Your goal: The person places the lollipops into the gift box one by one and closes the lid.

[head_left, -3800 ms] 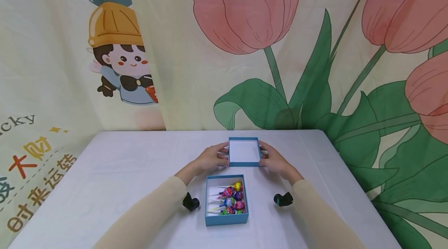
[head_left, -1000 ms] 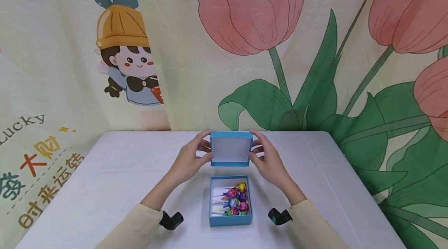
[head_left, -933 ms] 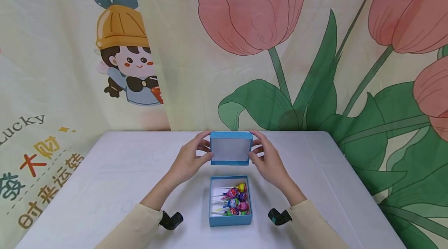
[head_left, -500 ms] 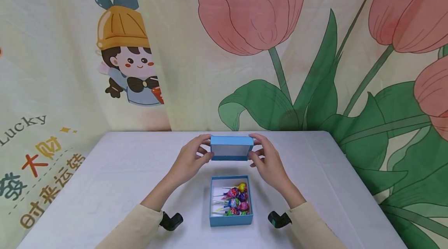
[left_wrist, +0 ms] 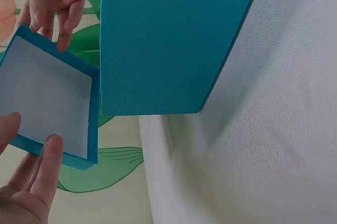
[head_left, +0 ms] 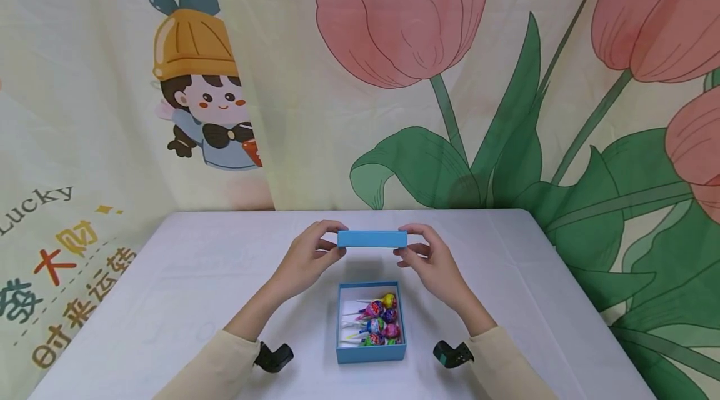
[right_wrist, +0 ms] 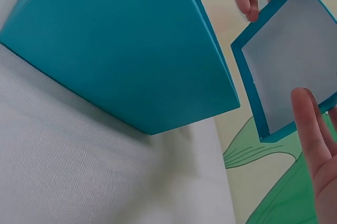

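Between both hands a blue box lid [head_left: 372,239] is held up above the table, its side edge toward the head camera. My left hand [head_left: 306,259] grips its left end and my right hand [head_left: 430,262] its right end, thumbs low and fingers higher. Both wrist views show the pale inside of the lid [left_wrist: 50,95], [right_wrist: 289,58] facing down toward the box. Just nearer to me stands the blue box [head_left: 371,355], uncovered, with several wrapped lollipops [head_left: 375,325] lying in it, sticks to the left. Its outer wall fills much of each wrist view.
A white cloth covers the table [head_left: 225,275]. Behind it hangs a printed curtain [head_left: 292,106] with tulips and a cartoon figure. Black wrist cameras [head_left: 274,357] sit at both sleeves, either side of the box.
The lid was flat and inside-up on the table beyond the box; it has been lifted and turned over in both hands. Over the last second it tipped further, hiding its inside from the head view.
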`<act>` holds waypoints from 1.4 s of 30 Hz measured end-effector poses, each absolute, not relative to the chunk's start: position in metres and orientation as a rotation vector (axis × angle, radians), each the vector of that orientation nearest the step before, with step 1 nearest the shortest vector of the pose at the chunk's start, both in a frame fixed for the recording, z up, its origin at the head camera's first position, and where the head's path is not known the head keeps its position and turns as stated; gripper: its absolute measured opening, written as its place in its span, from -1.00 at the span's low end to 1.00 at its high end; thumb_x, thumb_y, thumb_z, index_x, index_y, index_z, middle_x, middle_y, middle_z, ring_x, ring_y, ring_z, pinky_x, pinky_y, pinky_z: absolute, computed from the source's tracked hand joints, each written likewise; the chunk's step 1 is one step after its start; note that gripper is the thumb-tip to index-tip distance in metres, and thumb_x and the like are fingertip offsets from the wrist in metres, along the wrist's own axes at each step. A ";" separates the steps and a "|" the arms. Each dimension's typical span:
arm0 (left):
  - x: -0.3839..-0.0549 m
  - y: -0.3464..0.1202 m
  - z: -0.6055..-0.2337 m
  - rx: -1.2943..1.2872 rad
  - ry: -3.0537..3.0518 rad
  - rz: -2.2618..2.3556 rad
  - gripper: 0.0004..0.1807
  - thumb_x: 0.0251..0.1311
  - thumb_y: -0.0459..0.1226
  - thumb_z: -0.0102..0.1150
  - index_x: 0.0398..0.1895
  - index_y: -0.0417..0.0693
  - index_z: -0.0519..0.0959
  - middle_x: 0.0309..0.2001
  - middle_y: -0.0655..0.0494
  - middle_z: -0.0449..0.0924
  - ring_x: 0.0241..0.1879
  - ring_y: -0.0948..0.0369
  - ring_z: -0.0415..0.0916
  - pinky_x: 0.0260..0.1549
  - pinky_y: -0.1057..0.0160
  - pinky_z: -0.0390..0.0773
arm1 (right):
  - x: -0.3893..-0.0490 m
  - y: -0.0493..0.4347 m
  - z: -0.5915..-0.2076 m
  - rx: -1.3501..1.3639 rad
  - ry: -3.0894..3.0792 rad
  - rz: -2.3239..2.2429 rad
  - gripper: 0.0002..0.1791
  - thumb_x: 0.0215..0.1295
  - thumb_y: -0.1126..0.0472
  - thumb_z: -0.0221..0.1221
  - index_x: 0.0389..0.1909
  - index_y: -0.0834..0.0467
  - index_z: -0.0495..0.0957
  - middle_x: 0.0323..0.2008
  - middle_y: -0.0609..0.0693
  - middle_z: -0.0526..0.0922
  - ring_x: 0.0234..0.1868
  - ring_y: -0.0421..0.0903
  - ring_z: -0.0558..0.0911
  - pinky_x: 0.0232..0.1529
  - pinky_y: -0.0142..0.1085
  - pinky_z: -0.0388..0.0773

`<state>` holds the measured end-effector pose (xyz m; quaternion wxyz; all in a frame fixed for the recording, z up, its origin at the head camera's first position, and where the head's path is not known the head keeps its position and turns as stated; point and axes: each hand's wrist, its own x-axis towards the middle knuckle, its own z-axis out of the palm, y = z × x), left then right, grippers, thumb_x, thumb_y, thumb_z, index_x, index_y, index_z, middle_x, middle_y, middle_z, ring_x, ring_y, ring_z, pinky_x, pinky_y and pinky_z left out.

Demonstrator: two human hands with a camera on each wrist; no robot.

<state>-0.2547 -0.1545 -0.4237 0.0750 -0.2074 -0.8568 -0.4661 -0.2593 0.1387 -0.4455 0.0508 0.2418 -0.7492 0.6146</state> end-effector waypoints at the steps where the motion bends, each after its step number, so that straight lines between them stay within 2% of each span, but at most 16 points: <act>1: -0.255 -0.155 -0.424 -0.621 -2.572 -1.409 -0.59 0.45 -0.26 0.34 0.30 0.19 0.53 0.26 0.08 0.57 0.06 0.09 0.72 0.10 0.02 0.71 | -0.259 0.139 -0.445 0.735 -2.279 1.886 -0.56 0.54 0.40 0.20 0.36 0.10 0.44 0.23 0.16 0.55 0.08 0.18 0.76 -0.02 -0.21 0.76; 8: -0.252 -0.156 -0.424 -0.611 -2.582 -1.461 -0.56 0.44 -0.28 0.34 0.32 0.18 0.52 0.30 0.03 0.50 0.16 -0.01 0.69 0.12 0.03 0.70 | -0.255 0.141 -0.444 0.705 -2.294 1.957 -0.55 0.51 0.38 0.25 0.34 0.10 0.48 0.29 0.18 0.52 0.13 0.19 0.73 0.13 -0.24 0.70; 13: -0.250 -0.156 -0.423 -0.608 -2.587 -1.517 -0.52 0.42 -0.27 0.37 0.34 0.16 0.50 0.33 -0.01 0.45 0.22 -0.04 0.65 0.15 0.05 0.68 | -0.254 0.142 -0.444 0.712 -2.281 1.989 -0.57 0.50 0.38 0.23 0.32 0.12 0.48 0.37 0.17 0.46 0.17 0.20 0.68 0.16 -0.25 0.68; 18: -0.248 -0.156 -0.423 -0.581 -2.600 -1.604 -0.43 0.36 -0.18 0.45 0.38 0.17 0.46 0.40 -0.03 0.37 0.31 -0.09 0.58 0.19 0.03 0.65 | -0.253 0.142 -0.446 0.717 -2.266 1.969 -0.59 0.49 0.41 0.21 0.29 0.15 0.48 0.43 0.18 0.40 0.22 0.23 0.65 0.16 -0.27 0.67; 22: -0.248 -0.155 -0.424 -0.584 -2.602 -1.668 -0.38 0.30 -0.11 0.50 0.37 0.15 0.45 0.43 -0.06 0.32 0.36 -0.14 0.53 0.24 -0.06 0.59 | -0.251 0.142 -0.446 0.673 -2.275 1.944 -0.68 0.52 0.33 0.20 0.23 0.16 0.52 0.44 0.14 0.39 0.27 0.22 0.60 0.23 -0.24 0.63; 26: -0.249 -0.155 -0.424 -0.608 -2.586 -1.695 -0.44 0.35 -0.08 0.46 0.34 0.11 0.47 0.42 -0.07 0.32 0.38 -0.13 0.51 0.26 0.00 0.58 | -0.251 0.141 -0.447 0.635 -2.273 1.920 -0.72 0.54 0.23 0.23 0.18 0.15 0.54 0.44 0.10 0.40 0.30 0.19 0.59 0.29 -0.18 0.60; 29: -0.248 -0.154 -0.424 -0.600 -2.571 -1.689 -0.50 0.42 -0.07 0.39 0.32 0.09 0.48 0.41 -0.06 0.34 0.37 -0.11 0.52 0.25 0.07 0.59 | -0.252 0.140 -0.448 0.642 -2.262 1.912 -0.72 0.54 0.22 0.24 0.17 0.16 0.55 0.44 0.12 0.40 0.30 0.20 0.59 0.28 -0.19 0.60; 34: -0.248 -0.154 -0.423 -0.565 -2.576 -1.688 -0.53 0.45 -0.06 0.34 0.33 0.11 0.48 0.41 -0.03 0.35 0.37 -0.10 0.52 0.27 -0.01 0.58 | -0.253 0.140 -0.448 0.646 -2.259 1.907 -0.76 0.57 0.22 0.21 0.15 0.18 0.57 0.43 0.15 0.40 0.31 0.22 0.58 0.26 -0.22 0.62; 38: -0.247 -0.154 -0.423 -0.538 -2.592 -1.711 -0.47 0.43 -0.05 0.36 0.38 0.14 0.45 0.47 -0.02 0.31 0.39 -0.13 0.50 0.22 -0.05 0.63 | -0.253 0.140 -0.448 0.650 -2.256 1.915 -0.76 0.56 0.24 0.22 0.15 0.19 0.57 0.43 0.15 0.40 0.31 0.22 0.58 0.26 -0.23 0.62; 42: -0.246 -0.155 -0.423 -0.523 -2.587 -1.756 -0.37 0.38 -0.06 0.41 0.46 0.19 0.40 0.51 0.01 0.27 0.40 -0.13 0.48 0.16 -0.04 0.67 | -0.253 0.141 -0.450 0.663 -2.267 1.931 -0.68 0.55 0.27 0.23 0.25 0.17 0.54 0.42 0.15 0.39 0.30 0.23 0.59 0.25 -0.22 0.63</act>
